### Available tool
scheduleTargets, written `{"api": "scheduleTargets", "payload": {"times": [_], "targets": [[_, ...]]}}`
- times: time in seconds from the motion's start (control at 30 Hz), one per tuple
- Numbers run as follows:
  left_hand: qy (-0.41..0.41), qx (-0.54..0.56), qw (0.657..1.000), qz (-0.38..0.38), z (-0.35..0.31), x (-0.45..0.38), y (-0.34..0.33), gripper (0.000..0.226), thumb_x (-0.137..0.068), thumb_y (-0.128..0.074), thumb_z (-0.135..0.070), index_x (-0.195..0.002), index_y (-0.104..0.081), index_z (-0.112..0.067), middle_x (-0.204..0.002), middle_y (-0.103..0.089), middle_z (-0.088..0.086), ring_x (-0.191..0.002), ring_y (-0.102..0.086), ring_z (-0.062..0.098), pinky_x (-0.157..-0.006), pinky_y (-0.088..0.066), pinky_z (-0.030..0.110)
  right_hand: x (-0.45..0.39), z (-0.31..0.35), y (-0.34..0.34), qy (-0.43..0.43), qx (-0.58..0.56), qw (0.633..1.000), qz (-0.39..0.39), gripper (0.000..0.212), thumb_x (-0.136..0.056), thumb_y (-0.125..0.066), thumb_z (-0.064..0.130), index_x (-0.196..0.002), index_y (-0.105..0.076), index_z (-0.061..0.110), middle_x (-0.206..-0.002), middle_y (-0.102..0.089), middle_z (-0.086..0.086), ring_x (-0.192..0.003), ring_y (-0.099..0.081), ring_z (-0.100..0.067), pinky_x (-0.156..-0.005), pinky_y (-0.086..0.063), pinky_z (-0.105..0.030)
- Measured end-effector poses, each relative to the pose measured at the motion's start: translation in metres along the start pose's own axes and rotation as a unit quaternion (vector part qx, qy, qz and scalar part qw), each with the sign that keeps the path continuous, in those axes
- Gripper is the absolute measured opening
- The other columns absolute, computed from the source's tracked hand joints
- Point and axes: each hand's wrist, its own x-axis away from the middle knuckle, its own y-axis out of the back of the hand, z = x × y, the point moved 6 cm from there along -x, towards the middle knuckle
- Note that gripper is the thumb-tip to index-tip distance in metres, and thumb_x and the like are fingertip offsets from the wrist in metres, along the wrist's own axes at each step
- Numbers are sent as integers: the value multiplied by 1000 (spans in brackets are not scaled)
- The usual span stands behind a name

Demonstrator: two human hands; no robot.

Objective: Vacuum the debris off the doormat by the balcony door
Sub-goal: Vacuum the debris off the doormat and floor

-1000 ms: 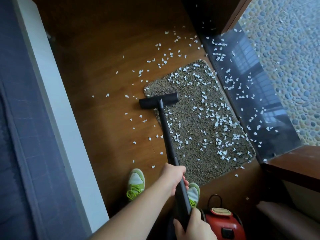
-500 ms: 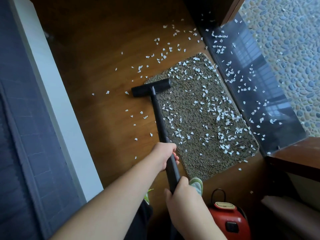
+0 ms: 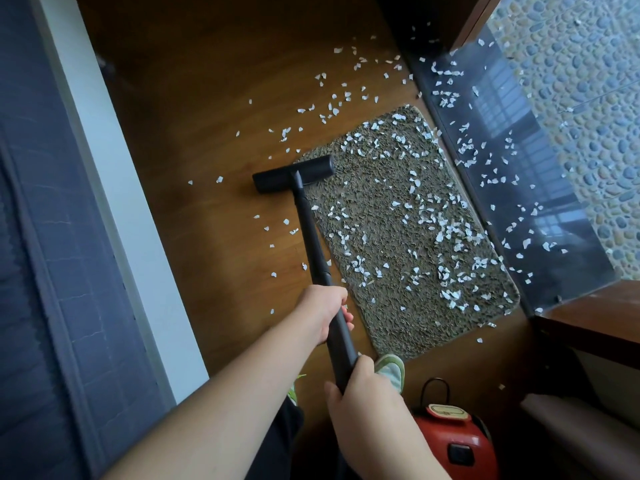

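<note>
A shaggy olive-brown doormat [image 3: 391, 251] lies on the wooden floor beside the balcony door sill, strewn with white debris flakes [image 3: 446, 233]. A black vacuum wand [image 3: 313, 244] runs from my hands to its flat floor head [image 3: 293, 173], which sits across the mat's far left corner, half on the wood. My left hand [image 3: 323, 315] grips the wand midway. My right hand [image 3: 363, 398] grips it lower, near the bottom of the frame. The strip of mat along the wand carries fewer flakes.
The red vacuum body [image 3: 450, 441] stands at the bottom right. A green shoe [image 3: 391, 370] touches the mat's near corner. Flakes also lie on the wooden floor [image 3: 207, 98] and the dark glossy sill [image 3: 512, 174]. A white-edged bed [image 3: 114, 209] runs along the left.
The floor head was pushed forward from mid-mat to the mat's far left corner. Both hands slid forward with the wand, and the view shifted.
</note>
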Motion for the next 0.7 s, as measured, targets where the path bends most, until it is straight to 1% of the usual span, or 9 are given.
{"api": "scheduleTargets", "payload": {"times": [0.03, 0.07, 0.17, 0.23, 0.33, 0.43, 0.5, 0.57, 0.7], "targets": [[0, 0, 1000, -3, -2, 0, 3, 4, -88, -50, 0, -85, -52, 2, -61, -48, 11, -50, -48, 20, -45, -46, 28, 0, 3, -1, 2, 4, 1000, 5, 28, -97, -43, 43, -97, -27, 20, -111, -62, -2, -111, -61, -23, -81, -45, -27], [0, -1, 1000, -7, -4, -2, 6, 4, -88, -50, 1, -87, -53, 3, -62, -48, 11, -50, -48, 20, -45, -46, 28, -1, 6, -1, 5, 4, 1000, 9, 30, -97, -43, 44, -95, -26, 20, -116, -62, -3, -111, -61, -24, -81, -44, -28], [-4, -8, 1000, -16, -14, -5, 15, 4, -89, -48, 2, -89, -52, 3, -63, -47, 11, -50, -47, 19, -43, -45, 27, -9, 15, -1, 7, 3, 1000, 13, 27, -97, -44, 43, -97, -30, 20, -118, -61, -4, -114, -59, -24, -80, -43, -29], [-8, -19, 1000, -18, -23, -6, 18, 4, -91, -48, 2, -89, -51, 2, -64, -47, 11, -51, -47, 20, -44, -45, 29, -16, 20, -1, 5, -4, 1000, 10, 23, -97, -44, 40, -101, -34, 20, -119, -60, -5, -114, -59, -25, -75, -38, -28], [-19, -36, 999, -22, -35, -8, 21, 10, -92, -47, 1, -101, -51, 3, -66, -48, 12, -54, -48, 21, -50, -46, 31, -25, 26, 1, 5, -14, 1000, 7, 23, -97, -43, 38, -106, -39, 17, -119, -60, -6, -114, -58, -26, -73, -33, -28], [-23, -43, 998, -26, -41, -11, 22, 16, -93, -47, 1, -108, -49, 3, -67, -48, 12, -55, -48, 20, -51, -47, 30, -30, 29, 4, 8, -21, 1000, 7, 32, -97, -44, 39, -115, -42, 12, -121, -59, -7, -114, -58, -27, -73, -33, -27], [-24, -39, 999, -22, -41, -11, 21, 17, -92, -47, 1, -109, -49, 3, -67, -48, 12, -55, -48, 20, -51, -47, 30, -31, 28, 4, 4, -17, 1000, 4, 35, -97, -45, 40, -116, -42, 12, -121, -59, -8, -115, -57, -27, -74, -33, -27], [-23, -33, 999, -19, -37, -10, 19, 20, -91, -47, 1, -111, -50, 4, -67, -48, 12, -54, -48, 20, -51, -47, 31, -28, 24, 2, -1, -10, 1000, 3, 35, -97, -45, 42, -116, -41, 13, -122, -59, -7, -115, -58, -27, -75, -36, -27], [-26, -22, 999, -2, -22, -6, 6, 15, -90, -48, 2, -104, -50, 4, -65, -47, 12, -52, -48, 21, -45, -46, 29, -16, 9, 2, -4, 4, 1000, 5, 34, -97, -46, 44, -112, -40, 14, -120, -60, -7, -114, -59, -26, -81, -43, -29]]}}
